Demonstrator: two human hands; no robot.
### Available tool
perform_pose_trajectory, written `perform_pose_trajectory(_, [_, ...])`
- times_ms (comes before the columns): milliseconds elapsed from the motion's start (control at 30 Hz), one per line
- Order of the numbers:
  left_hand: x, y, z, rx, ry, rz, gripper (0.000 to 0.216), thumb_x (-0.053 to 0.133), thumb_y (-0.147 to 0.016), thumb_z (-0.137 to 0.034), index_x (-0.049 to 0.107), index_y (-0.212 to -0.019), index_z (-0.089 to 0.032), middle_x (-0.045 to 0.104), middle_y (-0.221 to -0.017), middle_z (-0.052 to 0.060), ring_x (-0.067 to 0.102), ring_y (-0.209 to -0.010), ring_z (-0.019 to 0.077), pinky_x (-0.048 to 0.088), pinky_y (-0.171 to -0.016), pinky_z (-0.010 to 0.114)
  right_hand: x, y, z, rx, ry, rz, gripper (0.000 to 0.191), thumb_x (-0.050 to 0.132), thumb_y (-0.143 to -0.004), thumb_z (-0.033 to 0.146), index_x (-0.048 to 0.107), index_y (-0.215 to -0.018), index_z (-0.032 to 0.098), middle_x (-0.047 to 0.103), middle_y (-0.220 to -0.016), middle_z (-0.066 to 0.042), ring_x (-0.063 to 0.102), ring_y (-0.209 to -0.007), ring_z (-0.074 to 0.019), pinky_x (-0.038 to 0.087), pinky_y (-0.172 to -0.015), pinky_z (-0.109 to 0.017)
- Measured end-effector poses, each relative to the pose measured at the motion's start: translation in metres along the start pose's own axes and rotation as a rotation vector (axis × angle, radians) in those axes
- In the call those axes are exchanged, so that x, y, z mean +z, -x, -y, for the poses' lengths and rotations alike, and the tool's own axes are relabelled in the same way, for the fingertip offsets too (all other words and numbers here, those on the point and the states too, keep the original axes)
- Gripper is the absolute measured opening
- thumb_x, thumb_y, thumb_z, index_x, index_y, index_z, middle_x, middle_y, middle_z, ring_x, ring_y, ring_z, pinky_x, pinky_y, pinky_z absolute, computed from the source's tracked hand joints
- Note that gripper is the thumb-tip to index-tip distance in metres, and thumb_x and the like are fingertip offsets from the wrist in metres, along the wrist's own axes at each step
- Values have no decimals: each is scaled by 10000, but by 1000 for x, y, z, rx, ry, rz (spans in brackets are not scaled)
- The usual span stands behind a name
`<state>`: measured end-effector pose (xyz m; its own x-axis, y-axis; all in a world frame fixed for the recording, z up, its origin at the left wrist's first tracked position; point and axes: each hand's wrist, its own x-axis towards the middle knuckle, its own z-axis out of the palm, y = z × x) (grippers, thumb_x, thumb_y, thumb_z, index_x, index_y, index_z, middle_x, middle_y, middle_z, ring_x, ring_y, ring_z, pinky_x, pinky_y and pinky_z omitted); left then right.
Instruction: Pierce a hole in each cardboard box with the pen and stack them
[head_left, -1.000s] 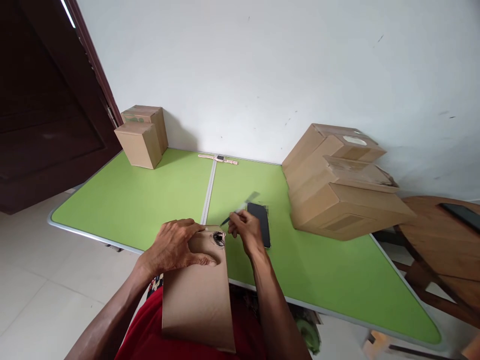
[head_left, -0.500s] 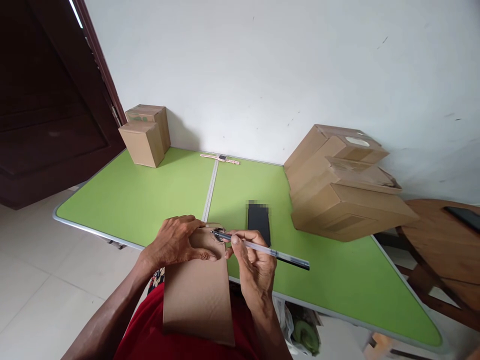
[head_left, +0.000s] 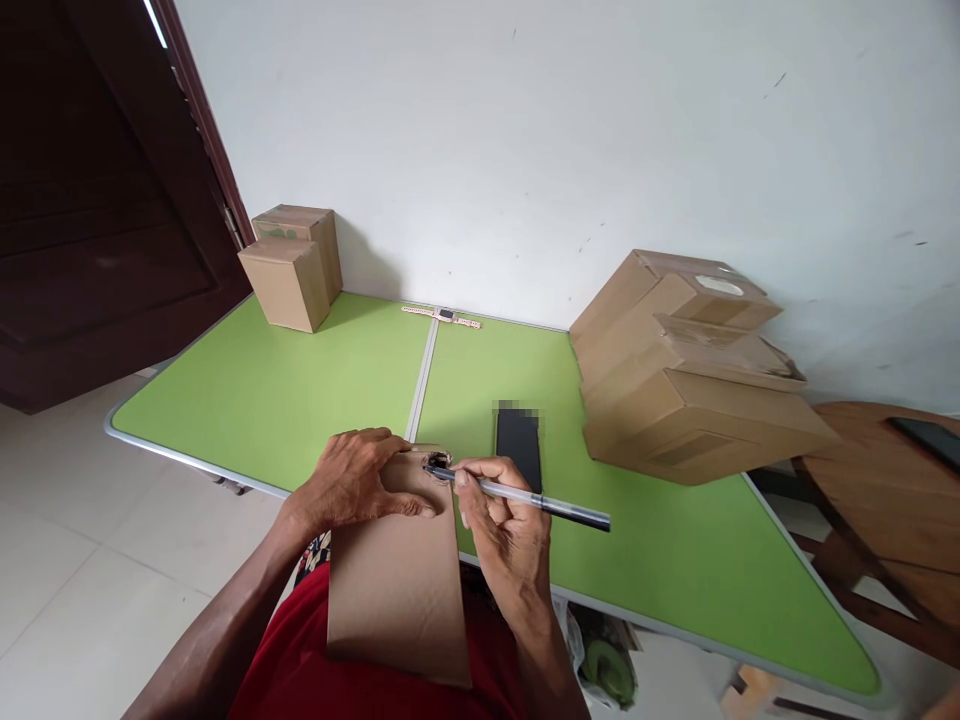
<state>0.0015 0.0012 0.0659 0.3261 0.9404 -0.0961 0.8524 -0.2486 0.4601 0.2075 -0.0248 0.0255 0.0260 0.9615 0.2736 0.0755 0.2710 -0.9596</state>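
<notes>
A brown cardboard box (head_left: 397, 600) leans between my lap and the near edge of the green table (head_left: 360, 370). My left hand (head_left: 360, 480) grips its upper left part, thumb across the face and fingers over the far edge. Near the upper right corner is a ragged, torn hole (head_left: 439, 463) with a dark inside. In my right hand (head_left: 514, 525) is a clear pen with dark ends (head_left: 574, 513), pinched between thumb and fingers. Its tip points left, at the hole's lower edge; whether it touches the cardboard I cannot tell.
A black phone (head_left: 519, 445) lies just beyond my right hand. By the wall is a watch with a pink strap (head_left: 446, 315). Small boxes (head_left: 281, 285) stand at the back left, larger stacked boxes (head_left: 690, 380) at the right. A round wooden table (head_left: 885, 480) is beyond.
The pen has shifted slightly, its back end moving left and up and its tip now lower against the hole. My left hand still holds the box in the same place.
</notes>
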Motion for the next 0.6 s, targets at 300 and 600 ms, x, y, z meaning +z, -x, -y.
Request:
perform_pose_trajectory(300, [2,2,2,6,7,-15,630,765,-844,-741,761,-1241,-251,795,-1170,74,747,-1049,320,482,-875,410,-28,-16,-14,101,-44,-129,398,700,-970,606,617,-846,237,586,-639,34,483,-470,-115,374,-428,-242])
perform_pose_trajectory(600, [-2,4,-1,-1,19,-21,638,810,-845,-666,744,-1326,-253,795,-1173,64,746,-1087,321,491,-873,394,6,-111,-63,396,852,221,246,646,-1048,313,675,-853,165,746,-919,-113,725,-912,-263,572,-838,-407])
